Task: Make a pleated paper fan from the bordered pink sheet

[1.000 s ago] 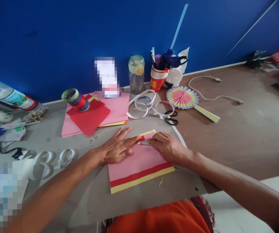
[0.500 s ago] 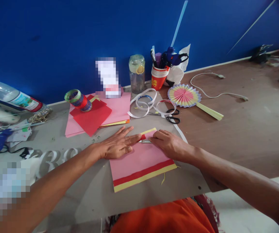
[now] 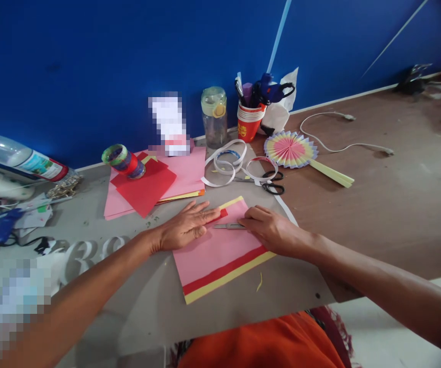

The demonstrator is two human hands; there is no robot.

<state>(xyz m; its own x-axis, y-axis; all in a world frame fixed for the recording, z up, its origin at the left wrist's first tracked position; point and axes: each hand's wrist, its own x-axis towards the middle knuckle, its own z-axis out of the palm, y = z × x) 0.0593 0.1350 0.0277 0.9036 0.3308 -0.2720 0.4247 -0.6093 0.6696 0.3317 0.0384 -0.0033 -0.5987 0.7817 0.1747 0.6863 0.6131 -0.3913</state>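
Turned slightly since the earlier frame, the layered paper stack point(image 3: 222, 258) has its right side swung a little toward the far edge of the counter point(image 3: 381, 214), and more of the slim craft knife point(image 3: 230, 226) is exposed between your hands. Your right hand point(image 3: 266, 225) lies over the stack's right side, its fingers closed around the knife's handle. The blade points left across the pink top sheet; whether its tip touches the paper cannot be told. Your left hand point(image 3: 184, 226) is open and flat, fingers spread across the stack's left side, with the index fingertip beside a small red patch point(image 3: 224, 212) near the far edge of the paper.

The stack sits near the middle of the counter's front edge, on a grey covering. Red and yellow bands run along its near edge, and a thin yellow scrap point(image 3: 259, 282) lies just off that edge. Beyond your hands you have black-handled scissors point(image 3: 270, 183), with a white paper strip point(image 3: 239, 162) looped to their left and a pleated paper fan point(image 3: 291, 150) to their right. Along the counter's back edge stand a clear drinking bottle point(image 3: 215, 128) and red paper cups point(image 3: 249, 128) full of tools. Past your left hand, red sheets point(image 3: 146, 193) lie on pink paper point(image 3: 189, 174).
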